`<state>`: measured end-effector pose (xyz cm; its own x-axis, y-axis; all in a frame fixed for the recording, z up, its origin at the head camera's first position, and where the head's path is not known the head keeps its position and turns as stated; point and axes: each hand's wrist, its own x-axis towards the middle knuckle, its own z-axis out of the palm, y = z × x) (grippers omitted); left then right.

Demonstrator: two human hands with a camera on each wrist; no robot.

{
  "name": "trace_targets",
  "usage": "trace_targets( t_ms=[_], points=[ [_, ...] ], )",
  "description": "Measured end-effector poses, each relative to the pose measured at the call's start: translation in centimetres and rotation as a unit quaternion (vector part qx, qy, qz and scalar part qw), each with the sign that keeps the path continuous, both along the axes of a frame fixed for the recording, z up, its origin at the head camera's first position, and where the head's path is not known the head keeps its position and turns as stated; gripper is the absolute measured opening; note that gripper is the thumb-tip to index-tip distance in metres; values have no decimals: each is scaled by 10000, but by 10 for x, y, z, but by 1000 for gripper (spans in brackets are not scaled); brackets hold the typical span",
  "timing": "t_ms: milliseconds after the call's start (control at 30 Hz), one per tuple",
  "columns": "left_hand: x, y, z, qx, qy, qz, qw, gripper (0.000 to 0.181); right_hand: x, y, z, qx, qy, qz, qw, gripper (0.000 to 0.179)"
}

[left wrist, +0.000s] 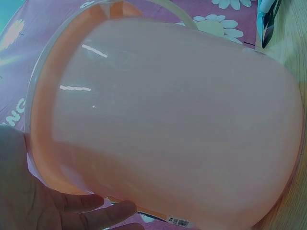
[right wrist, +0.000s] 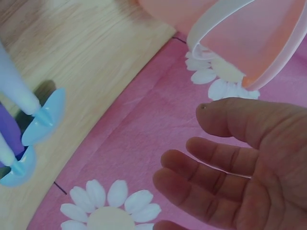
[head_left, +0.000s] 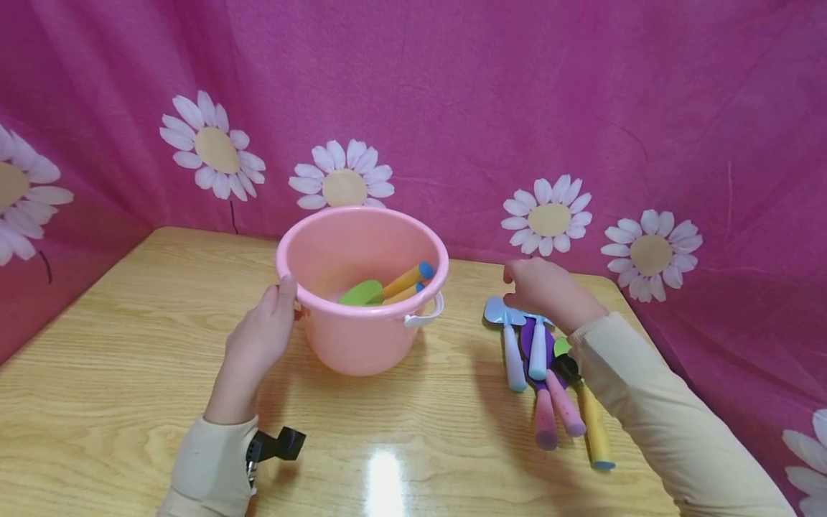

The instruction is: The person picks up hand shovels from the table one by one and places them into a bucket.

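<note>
A pink bucket (head_left: 362,337) stands on the table, with a green-bladed tool (head_left: 363,293) and orange handles with blue ends inside. At its left rim my left hand (head_left: 261,330) grips the edge; the left wrist view has the fingers (left wrist: 98,215) against the outer wall. My right hand (head_left: 545,287) hovers above the pile of toy garden tools, its loosely bent fingers (right wrist: 206,177) holding nothing. Below it lie a light blue shovel (head_left: 505,316), another light blue tool (head_left: 538,352), pink handles (head_left: 545,420) over purple heads, and a yellow handle (head_left: 596,431).
The wooden table (head_left: 129,373) ends at a magenta cloth (head_left: 452,108) with white daisies, which hangs behind and at the sides. A white handle (head_left: 426,314) hangs at the bucket's front right. A small black device (head_left: 278,444) is strapped to the left wrist.
</note>
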<state>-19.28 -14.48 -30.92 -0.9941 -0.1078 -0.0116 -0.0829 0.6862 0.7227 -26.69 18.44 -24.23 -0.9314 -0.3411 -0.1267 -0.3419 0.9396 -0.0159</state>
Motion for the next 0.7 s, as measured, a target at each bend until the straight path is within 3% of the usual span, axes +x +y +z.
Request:
trace_targets(
  t_ms=[467, 700],
  points=[
    [0, 0, 0, -23, 1, -19, 10000, 72, 2, 26, -5, 20, -430, -560, 9975, 37],
    [1, 0, 0, -70, 8, -13, 10000, 74, 4, 36, -9, 47, -532, -603, 9968, 37]
  ],
)
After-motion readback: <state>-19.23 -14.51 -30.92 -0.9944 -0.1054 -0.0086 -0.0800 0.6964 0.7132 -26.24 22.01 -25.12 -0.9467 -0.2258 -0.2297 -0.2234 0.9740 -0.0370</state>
